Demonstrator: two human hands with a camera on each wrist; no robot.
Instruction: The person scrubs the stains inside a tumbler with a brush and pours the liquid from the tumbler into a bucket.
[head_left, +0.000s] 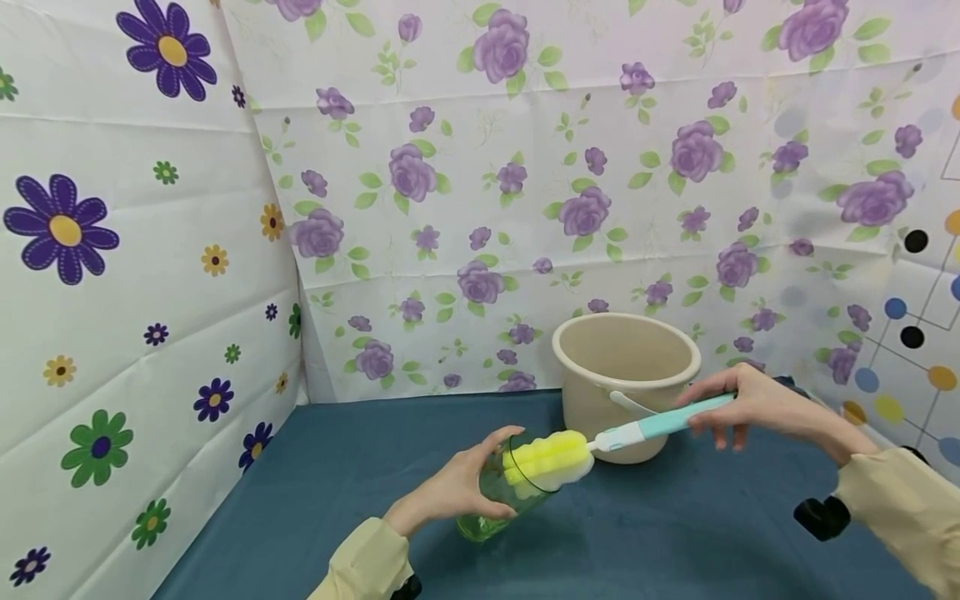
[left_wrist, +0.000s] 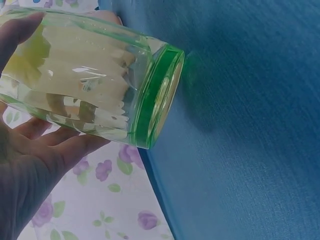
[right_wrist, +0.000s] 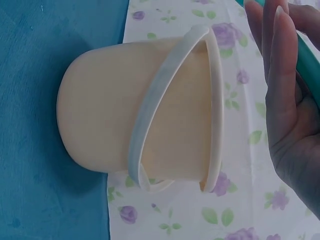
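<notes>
My left hand (head_left: 468, 482) grips a green see-through cup (head_left: 491, 500), tilted with its mouth up and to the right. In the left wrist view the cup's green base (left_wrist: 157, 97) hangs just off the table, the thumb on one side and fingers on the other. A bottle brush with a yellow and white sponge head (head_left: 551, 460) sits partly inside the cup's mouth. My right hand (head_left: 757, 408) holds the brush by the end of its turquoise and white handle (head_left: 667, 423). In the right wrist view, only a green bit of the handle (right_wrist: 307, 65) shows.
Behind the brush handle a cream bucket (head_left: 626, 367) stands upright on the blue cloth-covered table (head_left: 360, 450); its pale carrying handle (right_wrist: 160, 105) hangs down at the side. Flower-patterned sheets (head_left: 450, 208) line the back and left, with a dotted one (head_left: 915, 333) on the right.
</notes>
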